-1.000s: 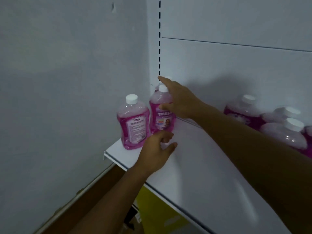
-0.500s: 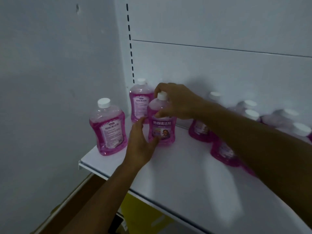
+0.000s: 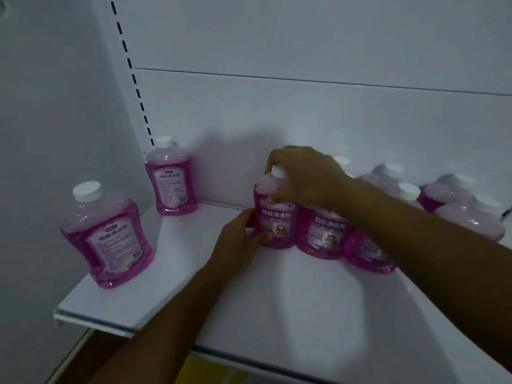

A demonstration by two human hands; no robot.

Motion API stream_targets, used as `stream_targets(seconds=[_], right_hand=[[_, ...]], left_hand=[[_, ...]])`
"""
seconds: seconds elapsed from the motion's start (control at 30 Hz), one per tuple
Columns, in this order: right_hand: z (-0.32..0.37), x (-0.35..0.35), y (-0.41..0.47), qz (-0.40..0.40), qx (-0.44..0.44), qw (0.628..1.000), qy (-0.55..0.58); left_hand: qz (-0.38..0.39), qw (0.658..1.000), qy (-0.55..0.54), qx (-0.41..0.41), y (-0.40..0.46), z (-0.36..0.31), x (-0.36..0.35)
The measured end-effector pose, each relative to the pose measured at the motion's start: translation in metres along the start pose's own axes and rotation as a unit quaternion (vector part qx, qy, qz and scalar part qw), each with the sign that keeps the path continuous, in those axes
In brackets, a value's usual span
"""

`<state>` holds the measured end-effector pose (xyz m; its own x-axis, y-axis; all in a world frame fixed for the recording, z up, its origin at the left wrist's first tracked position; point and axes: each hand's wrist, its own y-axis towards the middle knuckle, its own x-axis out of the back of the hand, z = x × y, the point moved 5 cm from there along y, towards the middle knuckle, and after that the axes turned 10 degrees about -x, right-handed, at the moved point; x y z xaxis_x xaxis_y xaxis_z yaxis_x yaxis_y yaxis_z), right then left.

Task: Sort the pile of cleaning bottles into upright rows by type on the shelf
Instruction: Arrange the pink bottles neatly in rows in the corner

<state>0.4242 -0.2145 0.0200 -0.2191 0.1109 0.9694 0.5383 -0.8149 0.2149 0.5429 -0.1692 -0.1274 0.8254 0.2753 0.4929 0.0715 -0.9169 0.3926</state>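
White back panel [image 3: 304, 112] and slotted upright [image 3: 133, 79]: these close the rear of the unit, the upright running down to the left rear corner.

Shelf [image 3: 277, 300]: a white board that carries every bottle in view; its front lip runs from lower left towards the lower right.

Front-left bottle [image 3: 106, 235]: upright near the left front corner, pink liquid, white cap, back label turned towards me, well apart from the others.

Corner bottle [image 3: 172, 177]: upright at the left rear, just below the upright's slots, back label facing out.

Held bottle [image 3: 275, 214]: upright at mid-shelf, front label towards me, touching the next bottle [image 3: 325, 231] on its right, which also shows its front label. A third bottle [image 3: 368, 253] stands beyond that, partly hidden by my forearm.

Rear cluster [image 3: 468, 209]: several more pink bottles with white caps at the right rear; blurred, so I cannot tell how each one stands.

My right hand [image 3: 302, 176]: grip curled down over the cap and shoulder of the held bottle.

My left hand [image 3: 238, 242]: grip narrow, thumb and fingers wrapped against the held bottle's lower left side.
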Motion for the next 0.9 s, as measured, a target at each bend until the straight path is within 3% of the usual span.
stream_targets(seconds=[0.3,0.4,0.57,0.73,0.9], right_hand=[[0.003,-0.001,-0.004,0.008,0.014,0.997,-0.075],[0.014,0.004,-0.002,-0.024,0.039,0.992,-0.117],[0.073,-0.004,0.006,-0.012,0.112,0.991,0.074],[0.146,-0.035,0.013,0.052,0.177,0.956,0.226],[0.211,-0.058,0.016,0.123,0.230,0.916,0.306]], left_hand=[[0.032,0.999,0.042,-0.007,0.000,0.000,0.000],[0.029,0.998,0.049,0.012,-0.007,-0.002,0.004],[-0.037,0.994,0.100,0.035,-0.037,-0.003,0.040],[-0.125,0.983,0.122,0.051,-0.087,0.005,0.095],[-0.272,0.952,0.130,0.060,-0.147,0.011,0.150]])
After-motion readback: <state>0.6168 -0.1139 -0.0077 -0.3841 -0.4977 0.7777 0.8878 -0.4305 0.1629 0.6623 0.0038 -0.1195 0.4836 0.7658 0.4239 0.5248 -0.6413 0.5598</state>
